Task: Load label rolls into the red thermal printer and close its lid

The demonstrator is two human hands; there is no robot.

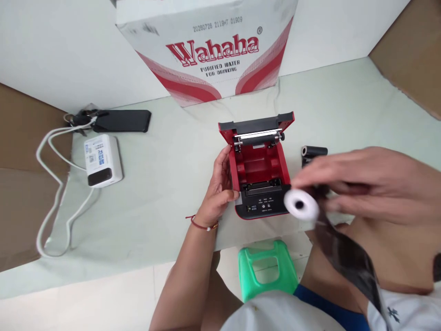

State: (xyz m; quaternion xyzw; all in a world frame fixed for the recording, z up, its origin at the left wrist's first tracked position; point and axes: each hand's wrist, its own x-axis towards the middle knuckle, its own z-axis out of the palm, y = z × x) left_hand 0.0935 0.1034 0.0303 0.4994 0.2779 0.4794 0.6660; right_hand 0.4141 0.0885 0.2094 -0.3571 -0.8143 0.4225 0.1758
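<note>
A small red and black printer (260,168) stands on the table with its lid (257,124) raised, showing a bare red compartment inside. My left hand (220,186) grips the printer's left side, thumb on the front corner and fingers along the wall. Off the printer's front right corner, my right hand (358,184) holds a white paper roll (302,205) with a dark core hole. From that roll a long dark strip (351,253) hangs down toward my lap. My right fingers are partly blurred.
Behind the right hand lies a small black roll (315,151). A Wahaha carton (220,55) stands at the back. On the left are a black phone (122,120), a white power bank (102,161), its looped cable (40,220) and keys (81,120). Below the table edge is a green stool (248,271).
</note>
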